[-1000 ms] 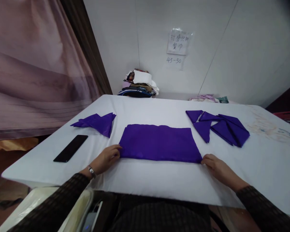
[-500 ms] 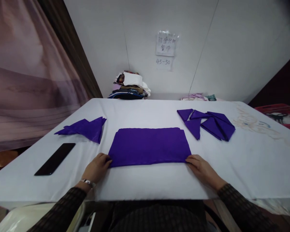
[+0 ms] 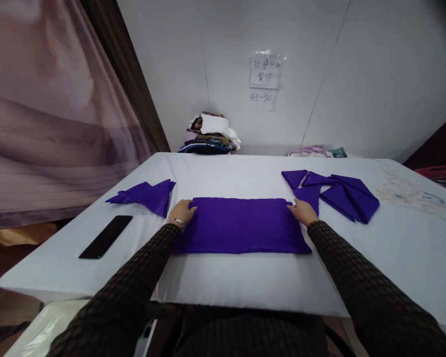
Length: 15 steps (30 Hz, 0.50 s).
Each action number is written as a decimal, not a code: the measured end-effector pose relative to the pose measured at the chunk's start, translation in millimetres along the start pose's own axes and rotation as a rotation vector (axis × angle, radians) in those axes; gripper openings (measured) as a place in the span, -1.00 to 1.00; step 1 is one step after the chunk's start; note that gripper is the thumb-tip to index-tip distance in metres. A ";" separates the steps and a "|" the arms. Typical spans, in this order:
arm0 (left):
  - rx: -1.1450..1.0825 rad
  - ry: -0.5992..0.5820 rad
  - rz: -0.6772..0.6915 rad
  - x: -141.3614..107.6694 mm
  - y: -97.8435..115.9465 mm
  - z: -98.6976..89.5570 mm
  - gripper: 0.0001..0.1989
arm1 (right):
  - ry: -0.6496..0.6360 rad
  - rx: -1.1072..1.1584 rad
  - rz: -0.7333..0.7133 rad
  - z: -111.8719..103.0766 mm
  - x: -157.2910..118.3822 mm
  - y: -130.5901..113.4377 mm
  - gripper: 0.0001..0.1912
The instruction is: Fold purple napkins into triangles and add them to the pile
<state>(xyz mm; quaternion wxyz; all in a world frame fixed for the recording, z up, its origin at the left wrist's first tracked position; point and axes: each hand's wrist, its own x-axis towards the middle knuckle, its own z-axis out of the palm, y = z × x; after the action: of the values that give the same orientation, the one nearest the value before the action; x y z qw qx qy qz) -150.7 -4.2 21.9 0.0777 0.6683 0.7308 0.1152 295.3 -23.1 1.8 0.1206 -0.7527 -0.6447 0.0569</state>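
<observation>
A purple cloth napkin, folded into a wide rectangle, lies flat on the white-covered table in front of me. At its far left corner, my left hand pinches the edge between thumb and fingers. My right hand grips the far right corner in the same way. Just beyond the right hand lie several folded purple napkins, one partly hidden behind that hand. To the left, another folded purple napkin with pointed ends rests near my left hand.
A black phone lies on the table's left side. Behind the far edge is a stack of folded clothes, with more cloth to its right. Paper signs hang on the wall. A curtain hangs at left.
Both hands have moved from the napkin's near corners to its far corners. The view has shifted slightly, so the table things appear further right.
</observation>
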 end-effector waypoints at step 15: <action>-0.207 0.109 -0.133 14.2 -25.1 14.2 -0.89 | 0.175 0.646 -0.236 7.4 -12.7 0.2 -0.87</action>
<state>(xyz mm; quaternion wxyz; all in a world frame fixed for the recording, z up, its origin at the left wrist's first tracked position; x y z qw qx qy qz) -172.3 8.8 2.0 0.1137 0.5995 0.7609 0.2207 291.6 -34.8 -6.3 0.4132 -0.5981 -0.6629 0.1789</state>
